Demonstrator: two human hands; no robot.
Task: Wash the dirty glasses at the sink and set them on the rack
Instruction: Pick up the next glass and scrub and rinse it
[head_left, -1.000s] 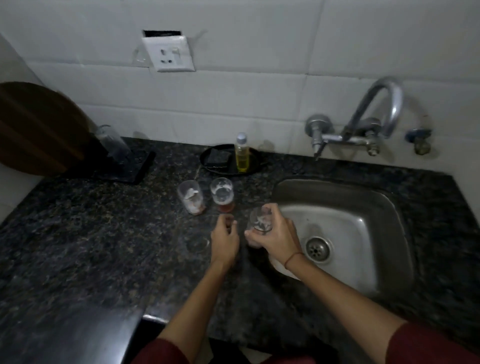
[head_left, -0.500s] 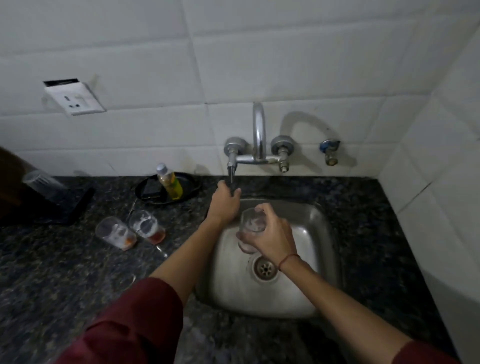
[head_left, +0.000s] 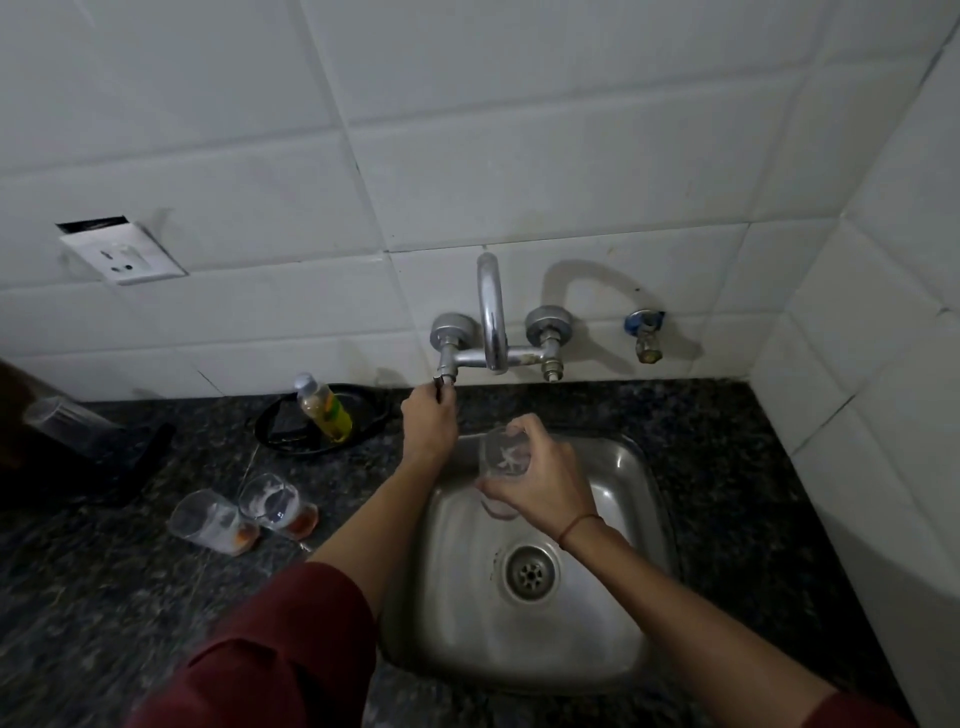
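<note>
A: What is the step in hand here?

B: Turning the water on, I judge. The left hand (head_left: 430, 422) is reaching up to the left tap handle (head_left: 444, 383), just above the middle of the frame, and its fingers are closing round the small lever. No water is showing at the spout (head_left: 492, 317) yet.

A: And the other hand?

B: The right hand (head_left: 540, 475) is wrapping round a dirty glass (head_left: 503, 457), holding it over the back of the sink (head_left: 613, 644), a little right of centre. The glass is sitting mouth toward the camera, with a white smear inside.

A: How should it be done well?

B: I'd say by opening the lever gently so the stream isn't splashing, and by keeping the glass under the spout's mouth with the opening tilted up to catch the flow. A firm grip matters, since wet glass is likely slippery.

A: How are the arms lying?

B: The left forearm is stretching straight up the frame, sleeve bunched at the lower left; the right forearm is coming in from the lower right, wrist bent inward.

A: The rest of the job?

B: Two more dirty glasses (head_left: 244, 512) are waiting on the counter (head_left: 104, 597) at middle left. A rack (head_left: 124, 467) with one upturned glass (head_left: 67, 422) is standing at the far left edge.
</note>
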